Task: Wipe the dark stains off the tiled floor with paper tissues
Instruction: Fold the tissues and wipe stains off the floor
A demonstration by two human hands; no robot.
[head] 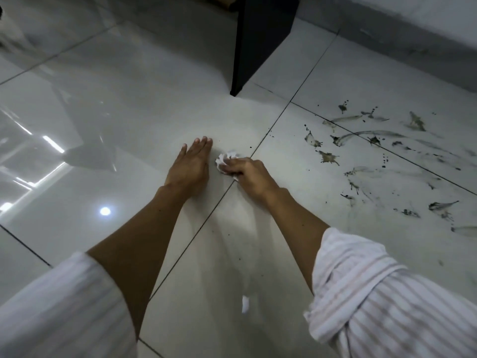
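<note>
My right hand (pixel 247 174) is closed around a crumpled white paper tissue (pixel 225 159) and presses it onto the pale tiled floor (pixel 116 120) beside a grout line. Just to its left, my left hand (pixel 191 164) lies flat on the tile, palm down, fingers together and holding nothing. Dark stains (pixel 374 140), smeared streaks and splatters, spread over the tiles to the right of my right hand. A few tiny dark specks (pixel 249 146) dot the floor just beyond the tissue.
A black furniture leg (pixel 255 45) stands on the floor beyond my hands. A grey skirting and wall (pixel 413 24) run along the upper right. A small white tissue scrap (pixel 245 304) lies on the tile near me. Ceiling lights glare on the glossy tiles at left.
</note>
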